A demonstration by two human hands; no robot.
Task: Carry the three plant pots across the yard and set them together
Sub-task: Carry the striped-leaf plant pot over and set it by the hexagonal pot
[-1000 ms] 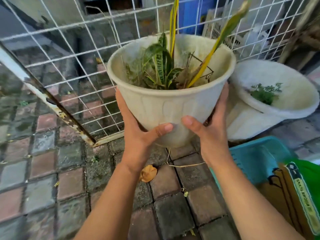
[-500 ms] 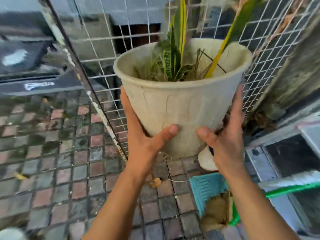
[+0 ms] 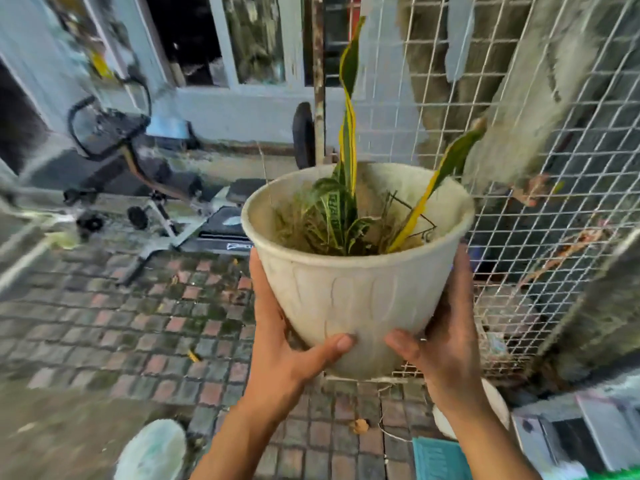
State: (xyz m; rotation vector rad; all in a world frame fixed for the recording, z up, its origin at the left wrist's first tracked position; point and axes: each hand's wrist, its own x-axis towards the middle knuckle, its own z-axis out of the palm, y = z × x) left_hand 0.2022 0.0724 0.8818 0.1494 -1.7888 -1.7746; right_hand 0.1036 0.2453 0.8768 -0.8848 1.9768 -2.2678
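Note:
I hold a cream plastic plant pot (image 3: 360, 299) up in front of me, well above the paving. A green and yellow striped plant (image 3: 341, 209) with long upright leaves grows in it. My left hand (image 3: 294, 344) grips its left side and bottom with the thumb across the front. My right hand (image 3: 446, 334) grips the right side the same way. Part of a second white pot (image 3: 498, 407) shows low behind my right forearm. No third pot is in view.
A white wire-mesh panel (image 3: 540, 202) stands close on the right against a rough wall. An exercise bike (image 3: 138, 174) and a dark wheel (image 3: 303, 133) sit ahead by a pale blue wall. Wet brick paving (image 3: 138, 323) spreads left. A teal crate (image 3: 440, 459) and a pale shoe (image 3: 152, 448) are below.
The pot has stayed in both hands while the view swung up and left. The second pot slid mostly out of sight; the exercise bike and building wall came into view.

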